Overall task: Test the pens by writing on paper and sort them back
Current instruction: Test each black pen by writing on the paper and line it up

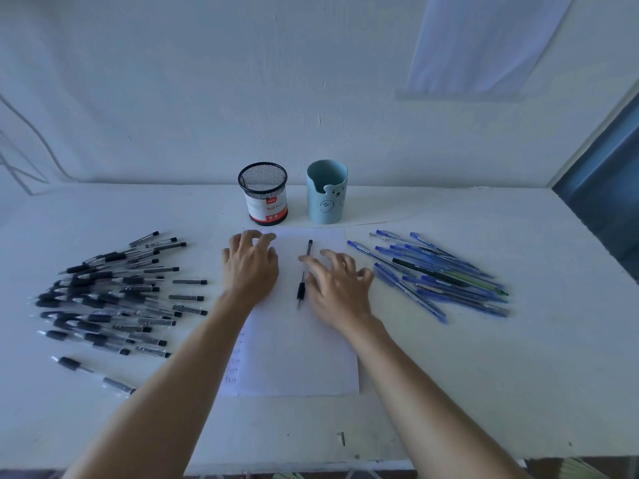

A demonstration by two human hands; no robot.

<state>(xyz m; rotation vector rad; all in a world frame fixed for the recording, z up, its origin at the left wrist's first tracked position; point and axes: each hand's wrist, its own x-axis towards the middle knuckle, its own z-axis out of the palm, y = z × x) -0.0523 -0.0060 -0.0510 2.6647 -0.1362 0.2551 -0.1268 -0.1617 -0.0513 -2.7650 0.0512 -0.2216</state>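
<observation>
Two heaps of pens flank the paper (297, 354) at the middle of the desk (449, 392): black pens (114, 299) spread toward the left edge and blue pens (442, 274) toward the right edge. Both cups stand side by side near the far edge, the mesh cup (264, 195) to the left of the blue cup (326, 195), and no pen sticks up out of either. One black pen (301, 291) lies on the far half of the paper, between the hands, its length running roughly from far to near. The left hand (250, 267) rests on the paper's far left corner with the fingers loosely bent and grasping nothing. The right hand (340, 285) is just beside the pen with its fingers spread and released. Its forefinger reaches the barrel, though whether it touches cannot be told. A short column of writing (235, 364) runs down the paper's near left edge, so some testing looks done. Most of the sheet is bare, and both heaps are large. Judging by the cups, the sorting back has not begun, and nearly all of the task is left. The pen on the paper seems the one in hand, waiting to be picked up.
</observation>
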